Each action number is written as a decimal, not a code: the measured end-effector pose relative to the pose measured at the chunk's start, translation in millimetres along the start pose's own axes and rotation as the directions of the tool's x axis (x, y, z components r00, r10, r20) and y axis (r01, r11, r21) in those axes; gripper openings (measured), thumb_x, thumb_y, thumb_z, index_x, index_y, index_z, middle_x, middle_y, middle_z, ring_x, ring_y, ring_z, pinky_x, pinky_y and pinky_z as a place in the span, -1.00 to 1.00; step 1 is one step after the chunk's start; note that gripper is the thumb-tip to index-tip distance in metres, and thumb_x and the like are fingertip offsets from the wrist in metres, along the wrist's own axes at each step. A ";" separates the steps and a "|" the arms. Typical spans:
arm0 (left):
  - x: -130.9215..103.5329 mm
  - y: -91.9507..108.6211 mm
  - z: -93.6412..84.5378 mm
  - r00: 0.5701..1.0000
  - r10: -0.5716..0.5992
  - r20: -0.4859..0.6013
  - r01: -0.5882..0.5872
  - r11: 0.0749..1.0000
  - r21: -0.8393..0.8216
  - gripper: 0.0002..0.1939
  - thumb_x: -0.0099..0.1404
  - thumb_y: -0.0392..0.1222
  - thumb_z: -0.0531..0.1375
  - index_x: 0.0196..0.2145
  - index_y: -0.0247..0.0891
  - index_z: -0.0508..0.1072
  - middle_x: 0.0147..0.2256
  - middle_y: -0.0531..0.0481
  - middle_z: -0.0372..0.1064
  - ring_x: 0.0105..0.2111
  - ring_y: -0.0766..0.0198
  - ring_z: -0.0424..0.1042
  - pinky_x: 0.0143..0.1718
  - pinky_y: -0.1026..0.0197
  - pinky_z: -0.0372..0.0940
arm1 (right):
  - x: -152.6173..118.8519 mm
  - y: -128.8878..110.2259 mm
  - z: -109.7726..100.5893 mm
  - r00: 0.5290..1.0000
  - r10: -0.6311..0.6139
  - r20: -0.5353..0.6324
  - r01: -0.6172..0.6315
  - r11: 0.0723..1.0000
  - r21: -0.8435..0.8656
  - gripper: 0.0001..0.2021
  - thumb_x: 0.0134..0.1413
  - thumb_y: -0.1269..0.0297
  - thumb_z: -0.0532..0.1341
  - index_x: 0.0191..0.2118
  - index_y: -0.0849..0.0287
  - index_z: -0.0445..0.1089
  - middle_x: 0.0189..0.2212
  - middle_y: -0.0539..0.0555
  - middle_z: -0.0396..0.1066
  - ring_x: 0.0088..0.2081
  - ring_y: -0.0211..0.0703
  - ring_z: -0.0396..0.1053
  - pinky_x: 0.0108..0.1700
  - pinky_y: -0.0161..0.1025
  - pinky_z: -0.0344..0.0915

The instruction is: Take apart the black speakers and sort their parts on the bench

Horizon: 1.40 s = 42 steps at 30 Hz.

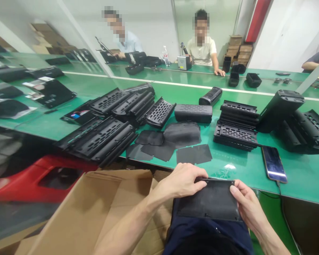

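A flat black panel [210, 202] lies over my lap at the table's front edge. My left hand [186, 180] pinches its top edge near the middle, thumb on the near face. On the panel's upper right corner, my right hand [246, 200] is closed, with the thumb along the side edge. Beyond my hands, thin black sheets [194, 154] lie on the green table [228, 164], beside a darker curved sheet [182, 134]. Slotted black housings [159, 111] are spread behind these sheets.
An open cardboard box [95, 202] stands at my left, near a red object [53, 177]. More slotted housings [236, 132] and a phone [274, 164] with a cable are at right. Two people sit across the table.
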<state>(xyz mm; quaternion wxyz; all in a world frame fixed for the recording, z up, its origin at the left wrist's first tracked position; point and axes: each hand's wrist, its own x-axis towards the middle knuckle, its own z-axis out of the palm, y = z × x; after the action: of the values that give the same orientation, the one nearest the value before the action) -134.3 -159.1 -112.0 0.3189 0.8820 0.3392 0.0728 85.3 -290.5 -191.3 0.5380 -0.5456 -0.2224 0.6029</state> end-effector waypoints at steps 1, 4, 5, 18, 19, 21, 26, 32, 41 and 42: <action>0.9 -0.4 2.1 1.000 0.012 0.022 -0.013 1.000 0.013 -0.79 0.29 -0.21 0.21 -0.30 -0.03 0.68 -0.37 0.02 0.64 -0.34 0.11 0.53 -0.34 0.17 0.07 | -1.1 -0.1 0.3 1.000 0.004 0.004 -0.004 1.000 0.012 -0.53 -0.07 -0.13 0.52 -0.35 0.08 0.34 -0.54 -0.12 0.21 -0.58 -0.33 0.05 -0.51 -0.35 0.16; 0.7 -2.1 5.6 0.999 0.026 0.045 -0.026 1.000 0.004 -0.76 0.33 -0.21 0.17 -0.34 -0.04 0.67 -0.38 0.02 0.64 -0.36 0.13 0.52 -0.35 0.18 0.06 | -2.5 0.4 -1.4 1.000 0.007 -0.001 -0.007 1.000 0.023 -0.55 -0.04 -0.09 0.53 -0.34 0.07 0.35 -0.53 -0.13 0.20 -0.55 -0.32 0.07 -0.48 -0.35 0.18; 0.3 -2.4 5.9 0.998 0.026 0.049 -0.025 1.000 -0.006 -0.75 0.33 -0.21 0.17 -0.33 -0.04 0.67 -0.37 0.02 0.64 -0.35 0.13 0.52 -0.34 0.18 0.07 | -2.5 0.9 -2.4 1.000 0.005 -0.004 -0.005 1.000 0.018 -0.56 -0.03 -0.09 0.52 -0.34 0.07 0.35 -0.53 -0.13 0.20 -0.54 -0.31 0.09 -0.46 -0.36 0.20; -5.8 -2.4 8.1 0.985 0.068 0.161 -0.060 0.997 -0.057 -0.76 0.43 -0.18 0.14 -0.15 -0.16 0.64 -0.18 0.00 0.66 -0.19 0.14 0.57 -0.18 0.21 0.25 | -3.6 0.8 -7.4 0.997 -0.076 0.007 0.076 0.990 -0.118 -0.52 -0.09 -0.11 0.54 -0.34 0.16 0.41 -0.43 -0.05 0.25 -0.39 -0.26 0.18 -0.36 -0.37 0.21; -6.1 -2.2 8.3 0.984 0.074 0.163 -0.066 0.996 -0.052 -0.76 0.44 -0.18 0.14 -0.14 -0.17 0.64 -0.17 0.00 0.66 -0.19 0.14 0.57 -0.17 0.21 0.26 | -3.5 1.3 -8.4 0.998 -0.069 0.010 0.070 0.991 -0.118 -0.52 -0.08 -0.12 0.54 -0.34 0.16 0.41 -0.43 -0.06 0.26 -0.40 -0.27 0.18 -0.36 -0.37 0.20; -6.8 -1.9 8.8 0.983 0.087 0.164 -0.080 0.995 -0.053 -0.76 0.44 -0.19 0.14 -0.13 -0.18 0.63 -0.16 -0.01 0.66 -0.19 0.15 0.57 -0.16 0.21 0.27 | -3.1 2.6 -10.7 0.998 -0.063 0.019 0.065 0.992 -0.112 -0.54 -0.06 -0.10 0.54 -0.34 0.15 0.41 -0.44 -0.07 0.25 -0.40 -0.28 0.18 -0.35 -0.38 0.20; -8.6 -3.5 10.7 0.984 0.110 0.143 -0.104 0.993 -0.050 -0.77 0.48 -0.18 0.14 -0.10 -0.21 0.61 -0.14 -0.03 0.65 -0.16 0.13 0.58 -0.14 0.20 0.30 | -3.3 2.3 -14.3 0.994 -0.079 0.078 0.083 0.995 -0.059 -0.60 -0.02 -0.02 0.55 -0.26 0.12 0.46 -0.38 -0.06 0.32 -0.35 -0.29 0.24 -0.28 -0.38 0.26; -11.5 -5.1 13.2 0.989 0.113 0.098 -0.111 0.994 -0.023 -0.75 0.51 -0.16 0.12 -0.07 -0.23 0.60 -0.11 -0.05 0.65 -0.15 0.12 0.58 -0.11 0.18 0.31 | -7.1 -3.2 -11.9 0.987 -0.001 0.159 0.006 1.000 -0.030 -0.63 0.02 -0.02 0.53 -0.20 0.12 0.53 -0.34 0.01 0.45 -0.35 -0.25 0.35 -0.31 -0.37 0.31; -15.3 -6.9 14.3 0.993 0.087 0.085 -0.086 0.996 -0.014 -0.77 0.51 -0.17 0.14 -0.07 -0.22 0.59 -0.13 -0.03 0.64 -0.15 0.13 0.58 -0.13 0.18 0.31 | -8.5 -0.6 -7.3 0.991 0.032 0.132 -0.034 0.999 0.007 -0.54 -0.06 -0.11 0.54 -0.21 0.14 0.51 -0.45 -0.04 0.38 -0.56 -0.37 0.21 -0.55 -0.44 0.21; -15.1 -8.1 14.7 0.992 0.088 0.085 -0.088 0.996 -0.012 -0.77 0.52 -0.17 0.13 -0.07 -0.22 0.59 -0.13 -0.03 0.64 -0.15 0.12 0.58 -0.13 0.18 0.31 | -8.6 -0.4 -6.7 0.990 0.038 0.139 -0.040 0.999 0.011 -0.53 -0.04 -0.12 0.52 -0.19 0.14 0.50 -0.47 -0.06 0.36 -0.59 -0.39 0.17 -0.59 -0.45 0.17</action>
<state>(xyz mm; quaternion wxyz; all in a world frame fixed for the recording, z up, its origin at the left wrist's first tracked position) -145.2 -171.8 -127.1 0.3332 0.8971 0.2858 0.0504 89.9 -300.1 -189.5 0.5130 -0.5031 -0.2443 0.6512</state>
